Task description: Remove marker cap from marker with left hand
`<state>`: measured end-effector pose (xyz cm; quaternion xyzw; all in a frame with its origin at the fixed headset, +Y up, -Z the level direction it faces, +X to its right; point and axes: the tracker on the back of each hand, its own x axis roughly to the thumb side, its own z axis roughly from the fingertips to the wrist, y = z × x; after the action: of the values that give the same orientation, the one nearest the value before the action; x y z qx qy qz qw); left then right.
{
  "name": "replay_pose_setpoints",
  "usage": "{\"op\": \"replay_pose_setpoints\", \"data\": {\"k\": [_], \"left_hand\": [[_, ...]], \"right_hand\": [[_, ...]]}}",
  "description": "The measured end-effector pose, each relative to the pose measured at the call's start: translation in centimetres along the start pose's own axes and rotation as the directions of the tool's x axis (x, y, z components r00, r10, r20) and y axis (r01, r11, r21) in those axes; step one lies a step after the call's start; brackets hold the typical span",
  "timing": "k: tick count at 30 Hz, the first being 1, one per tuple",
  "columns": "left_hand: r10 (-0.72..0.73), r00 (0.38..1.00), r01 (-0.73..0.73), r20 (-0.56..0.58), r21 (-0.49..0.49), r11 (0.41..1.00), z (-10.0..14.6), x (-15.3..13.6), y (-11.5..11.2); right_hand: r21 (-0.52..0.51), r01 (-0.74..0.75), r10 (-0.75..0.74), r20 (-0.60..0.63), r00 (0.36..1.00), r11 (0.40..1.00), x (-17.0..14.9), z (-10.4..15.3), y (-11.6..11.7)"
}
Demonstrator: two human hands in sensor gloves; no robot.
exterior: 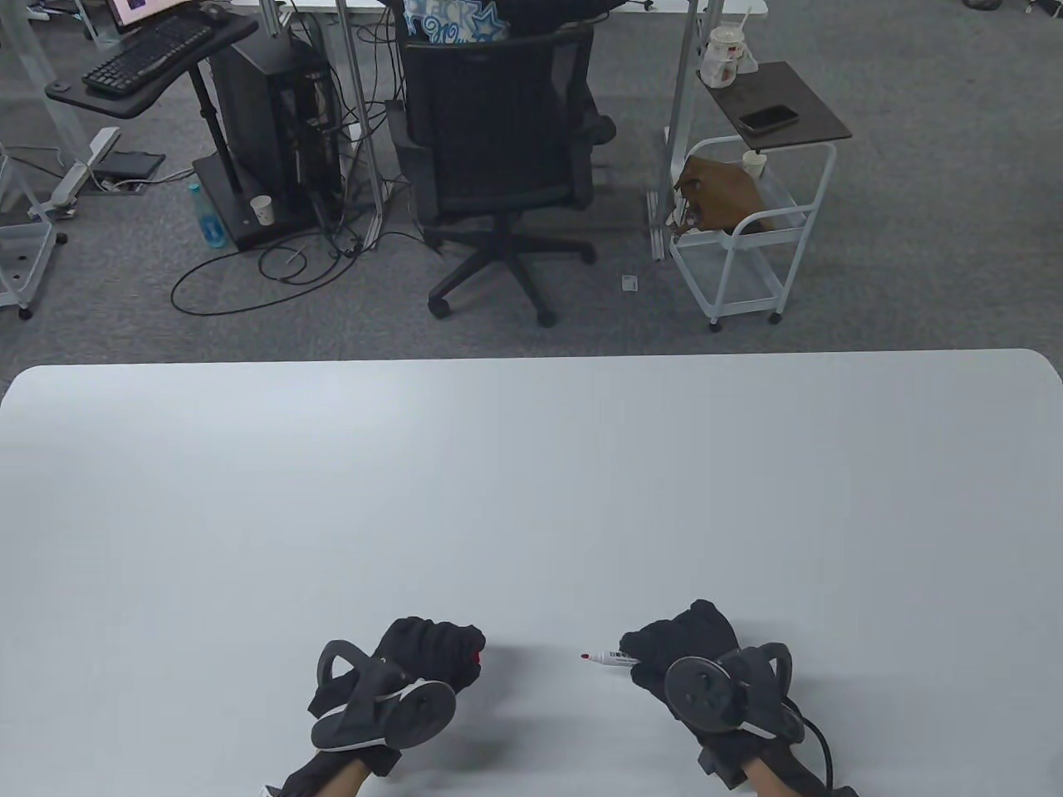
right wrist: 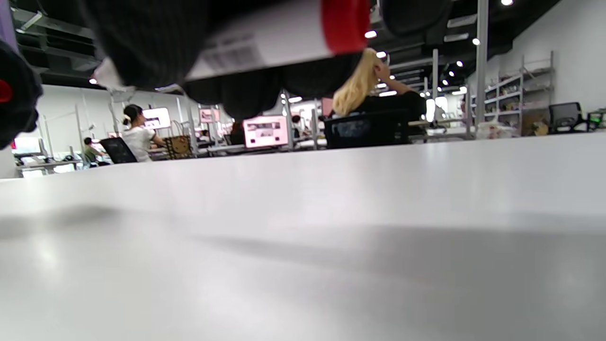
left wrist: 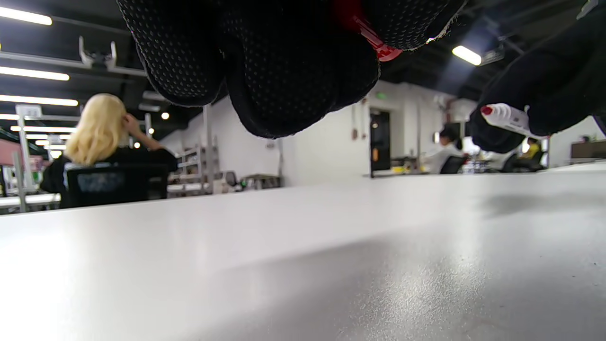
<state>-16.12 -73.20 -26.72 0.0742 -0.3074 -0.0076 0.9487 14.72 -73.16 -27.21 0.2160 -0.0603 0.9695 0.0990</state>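
My right hand point(exterior: 677, 643) grips a white marker point(exterior: 610, 659) near the table's front edge; its bare red tip points left toward my left hand. In the right wrist view the marker's white barrel point(right wrist: 265, 45) with a red end band lies across my curled fingers. My left hand point(exterior: 436, 652) is closed around the red cap point(exterior: 477, 658), which peeks out at its right side. In the left wrist view the red cap point(left wrist: 374, 40) shows between my gloved fingers, and the marker point(left wrist: 506, 118) is held apart from it at the right. Both hands hover just above the table.
The white table point(exterior: 531, 498) stretches ahead of both hands. Beyond its far edge stand a black office chair point(exterior: 498, 166), a white trolley point(exterior: 739, 224) and a keyboard stand point(exterior: 149, 58).
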Motion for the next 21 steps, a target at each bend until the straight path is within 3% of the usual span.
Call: {"op": "replay_pose_setpoints", "data": {"k": [4,11,21], "left_hand": [[0.009,1.000,-0.009,-0.001,-0.014,1.000,0.0,0.0,0.1],[0.002,1.000,-0.001,0.004,-0.040,0.999,-0.1,0.2,0.0],[0.001,1.000,0.000,0.002,-0.054,0.999,-0.1,0.2,0.0]], "right_hand": [[0.062,-0.065,0.066,-0.018,0.998,0.996,0.3,-0.3,0.8],[0.258,-0.190,0.202,-0.021,0.979,0.947,1.0,-1.0,3.0],[0.283,-0.237,0.246,0.004,0.969,0.929,1.5,-1.2,3.5]]}}
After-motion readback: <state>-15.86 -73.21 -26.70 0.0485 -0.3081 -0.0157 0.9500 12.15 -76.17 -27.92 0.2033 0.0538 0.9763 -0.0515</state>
